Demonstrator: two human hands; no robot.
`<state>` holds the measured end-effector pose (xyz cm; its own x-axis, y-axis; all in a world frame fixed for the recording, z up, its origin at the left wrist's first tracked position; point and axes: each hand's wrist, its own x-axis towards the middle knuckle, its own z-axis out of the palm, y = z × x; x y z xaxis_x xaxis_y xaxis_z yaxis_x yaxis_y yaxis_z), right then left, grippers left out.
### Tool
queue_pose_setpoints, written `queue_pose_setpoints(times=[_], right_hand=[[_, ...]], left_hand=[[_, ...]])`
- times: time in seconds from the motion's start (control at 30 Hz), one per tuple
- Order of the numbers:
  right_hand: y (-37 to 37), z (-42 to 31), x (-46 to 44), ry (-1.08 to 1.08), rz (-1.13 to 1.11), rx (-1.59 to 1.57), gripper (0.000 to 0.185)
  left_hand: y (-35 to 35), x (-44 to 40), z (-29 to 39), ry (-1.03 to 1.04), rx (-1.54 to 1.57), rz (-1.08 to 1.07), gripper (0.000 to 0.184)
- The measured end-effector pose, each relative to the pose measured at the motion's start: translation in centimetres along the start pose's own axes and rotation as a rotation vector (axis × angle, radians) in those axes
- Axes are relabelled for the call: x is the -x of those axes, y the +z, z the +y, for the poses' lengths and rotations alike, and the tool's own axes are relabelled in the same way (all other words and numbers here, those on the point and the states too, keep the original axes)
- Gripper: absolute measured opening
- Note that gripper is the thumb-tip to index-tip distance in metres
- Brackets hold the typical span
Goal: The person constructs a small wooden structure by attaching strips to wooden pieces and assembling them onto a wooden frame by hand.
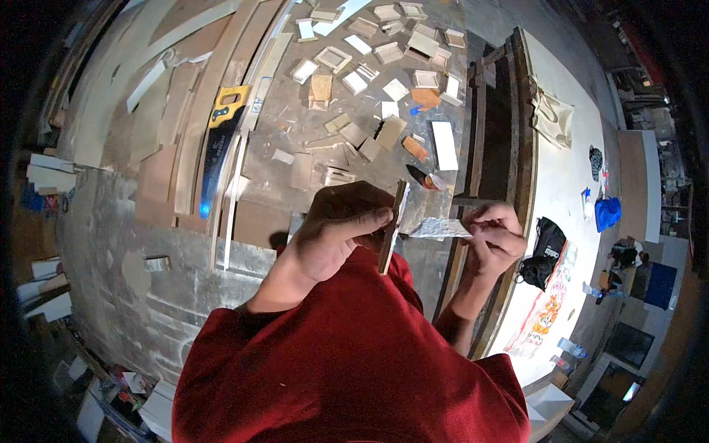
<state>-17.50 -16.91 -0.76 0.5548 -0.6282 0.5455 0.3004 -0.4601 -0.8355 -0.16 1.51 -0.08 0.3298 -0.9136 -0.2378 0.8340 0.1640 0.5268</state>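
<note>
Grey floor (125, 317): a wide stretch at the left, with one small light block (157, 263) lying on it.
Long boards (255, 44): they lie on the floor with their long edges almost side by side, running down from the top.
Saw (224, 122): it lies along the boards, yellow handle up the view and dark-blue blade pointing down it.
Left hand (332, 232): nearly closed, with the thumb pressed on a thin piece of wood. The other fingers are mostly in shadow.
Little wood pieces (334, 58): lots of them, some like small trays, are spread over the floor past the hands. Bits of floor show between them.
Thin wood (392, 232): held up in front of the red shirt (347, 340), a bit tilted, with its narrow edge showing. Both ends stick out past the left hand.
Pale strip (439, 228): it reaches sideways from the right hand toward the wood. I cannot tell if they touch.
Right hand (498, 240): thumb and fingers pinched on the strip's end, close to the bench edge.
Bench (565, 166): white top with a dark, rough near edge. A cloth bag (552, 122) sits by that edge, and a black bag (546, 247) lies farther down.
</note>
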Motion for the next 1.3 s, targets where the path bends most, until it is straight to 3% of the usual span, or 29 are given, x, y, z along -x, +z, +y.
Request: queue_pose_setpoints(times=[0.07,0.17,0.3,0.4,0.63,0.83,0.9,0.93,1.0,1.07,1.3], right_hand=[[-0.7,-0.5,-0.3,0.008,-0.007,0.055,0.012],[-0.8,-1.5,-1.1,-0.008,-0.030,0.127,0.014],[0.6,-3.4,-2.3,0.085,-0.008,0.200,0.015],[0.8,-2.9,-3.4,0.013,-0.102,0.268,0.013],[0.3,-1.9,-4.0,0.044,-0.248,0.262,0.010],[-0.3,-1.0,-3.8,0.141,-0.305,0.116,0.011],[0.1,-1.1,-3.1,0.205,-0.123,0.042,0.012],[0.6,-1.2,-2.8,0.206,-0.124,0.041,0.012],[1.5,-1.4,-2.2,0.102,0.031,-0.015,0.013],[0.8,-1.3,-1.5,0.074,0.021,0.025,0.012],[-0.2,-0.9,-0.9,-0.081,0.002,0.089,0.010]], left_hand=[[0.4,0.1,0.1,0.112,-0.210,0.085,0.015],[1.1,0.5,1.2,0.092,-0.405,0.156,0.014],[0.9,0.5,0.7,0.229,-0.492,0.140,0.014],[0.8,0.6,0.7,0.339,-0.641,0.108,0.015],[0.5,0.5,0.7,0.366,-0.668,0.102,0.015],[0.2,-0.4,1.2,0.324,-0.607,0.105,0.017],[0.0,-0.8,1.4,0.187,-0.468,0.104,0.018],[-0.2,-1.1,0.9,0.213,-0.431,0.144,0.016],[-1.0,-1.5,0.3,0.155,-0.295,0.127,0.016],[-1.3,-1.8,0.6,0.037,-0.091,0.034,0.019],[-0.8,-2.4,0.1,0.046,0.076,-0.007,0.022]])
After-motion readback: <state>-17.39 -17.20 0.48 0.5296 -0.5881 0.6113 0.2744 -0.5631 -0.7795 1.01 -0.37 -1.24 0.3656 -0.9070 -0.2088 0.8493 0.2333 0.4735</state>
